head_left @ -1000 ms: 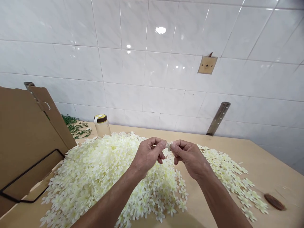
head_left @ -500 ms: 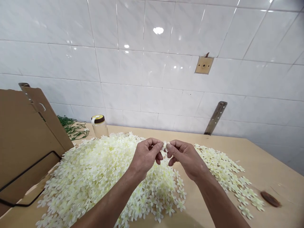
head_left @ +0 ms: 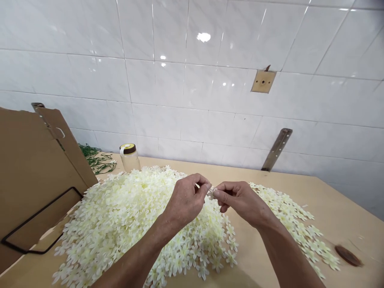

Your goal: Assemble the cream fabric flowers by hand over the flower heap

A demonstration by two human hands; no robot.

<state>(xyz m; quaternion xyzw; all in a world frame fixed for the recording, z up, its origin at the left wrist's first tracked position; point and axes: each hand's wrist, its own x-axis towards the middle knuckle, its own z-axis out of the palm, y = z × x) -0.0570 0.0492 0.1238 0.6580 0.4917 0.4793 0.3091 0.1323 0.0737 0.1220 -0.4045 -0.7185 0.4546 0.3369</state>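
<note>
My left hand is closed in a pinch over the right side of a big heap of white artificial flowers. Facing it, my right hand pinches too, thumb against forefinger. Between the two sets of fingertips is a small white artificial flower, mostly covered by the fingers. Both hands are raised above the table and nearly touch each other. A thinner spread of similar flowers lies flat to the right, partly behind my right forearm.
A clear jar with a brown and yellow lid stands behind the heap. Green stems lie at the back left by a cardboard box with a black wire frame. A brown oval piece lies at the right. A tiled wall closes the back.
The view has shifted slightly left. My fingertips have turned and the flower between them shows less than before. My right hand sits a little lower, its fingers more curled.
</note>
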